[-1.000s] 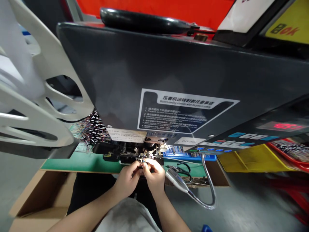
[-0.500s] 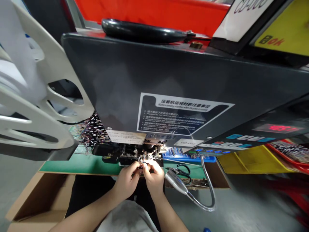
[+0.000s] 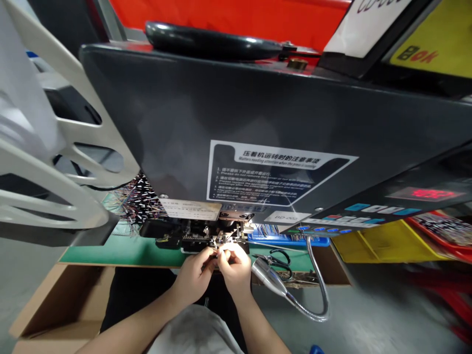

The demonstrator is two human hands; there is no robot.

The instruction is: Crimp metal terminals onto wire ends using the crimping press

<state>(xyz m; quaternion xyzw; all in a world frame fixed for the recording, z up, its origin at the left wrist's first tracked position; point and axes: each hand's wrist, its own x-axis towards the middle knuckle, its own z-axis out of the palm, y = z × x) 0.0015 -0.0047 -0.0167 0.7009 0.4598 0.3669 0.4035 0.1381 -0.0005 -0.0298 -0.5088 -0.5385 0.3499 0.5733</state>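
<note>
Side by side at the front of the crimping press [image 3: 177,113], both of my hands are in a pinch, fingertips almost touching. My left hand [image 3: 193,278] and my right hand [image 3: 236,270] hold what looks like a thin wire, mostly covered by the fingers. Just beyond the fingertips lies the brightly lit crimping die area [image 3: 221,236], beneath the press housing. Bundles of cut wires [image 3: 142,204] lie left of the die area. More wires sit in a blue tray [image 3: 287,240] at the right.
Black-handled scissors [image 3: 278,260] lie on the green bench top [image 3: 147,253], right of my hands. A lamp on a flexible neck [image 3: 271,278] juts out beside them. A white reel [image 3: 84,142] stands at left. Cardboard [image 3: 47,300] is below, a yellow bin [image 3: 391,241] at right.
My hands stay almost in place, with only slight finger movement. The white reel at left has turned a little. The view has shifted slightly.
</note>
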